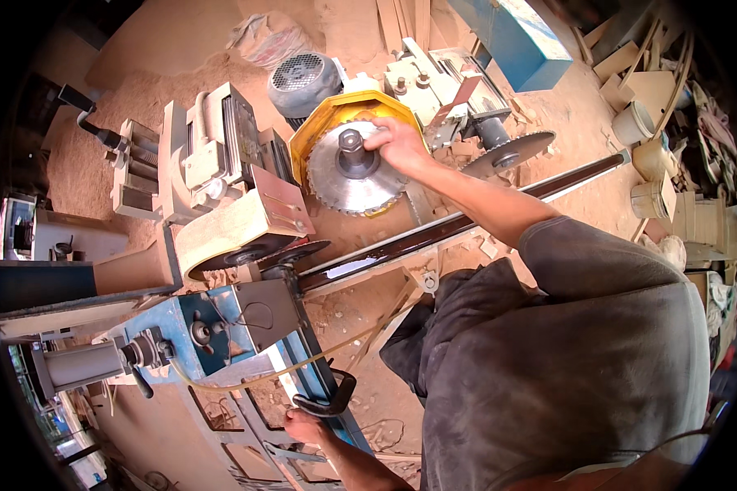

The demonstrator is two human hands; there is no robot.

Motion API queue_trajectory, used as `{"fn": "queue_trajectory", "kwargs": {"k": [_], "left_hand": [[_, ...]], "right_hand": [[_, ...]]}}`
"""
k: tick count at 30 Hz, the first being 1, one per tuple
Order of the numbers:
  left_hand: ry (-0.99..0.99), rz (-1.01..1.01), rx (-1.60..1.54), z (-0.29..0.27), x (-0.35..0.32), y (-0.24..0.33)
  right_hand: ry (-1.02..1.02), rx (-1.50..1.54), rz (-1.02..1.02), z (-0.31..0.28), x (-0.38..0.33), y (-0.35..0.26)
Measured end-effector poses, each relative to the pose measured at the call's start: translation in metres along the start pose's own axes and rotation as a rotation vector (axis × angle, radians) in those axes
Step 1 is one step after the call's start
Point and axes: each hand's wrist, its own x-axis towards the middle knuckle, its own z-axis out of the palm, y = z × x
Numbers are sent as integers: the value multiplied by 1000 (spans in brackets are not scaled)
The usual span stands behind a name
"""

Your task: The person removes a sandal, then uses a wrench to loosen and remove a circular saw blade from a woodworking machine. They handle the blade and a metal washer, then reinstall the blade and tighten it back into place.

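My right hand (400, 147) reaches to a toothed circular saw blade (327, 176) mounted in front of a yellow blade guard (307, 131). Its curled fingers press against the large dark arbor nut (351, 143) at the blade's centre. My left hand (305, 427) is low on the blue machine frame (291, 360), closed, just below a black handle (336, 401). What its fingers grip, if anything, is hidden.
A grey motor (305, 78) stands behind the guard. Another saw blade (512, 154) sticks out at the right, above a long dark rail (385, 254). More blade units (246, 221) sit at left. Sawdust covers the floor; buckets (633, 123) and wood scraps lie at far right.
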Motion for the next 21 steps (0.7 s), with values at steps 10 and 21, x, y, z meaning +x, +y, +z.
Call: {"fn": "queue_trajectory", "kwargs": {"k": [10,21], "left_hand": [[-28,11,-6,3,2,-10],[-24,4,-29,-3,0,-7]], "right_hand": [[-50,200,14,12,4,-22],[-66,229,48,12,9,-34]]}}
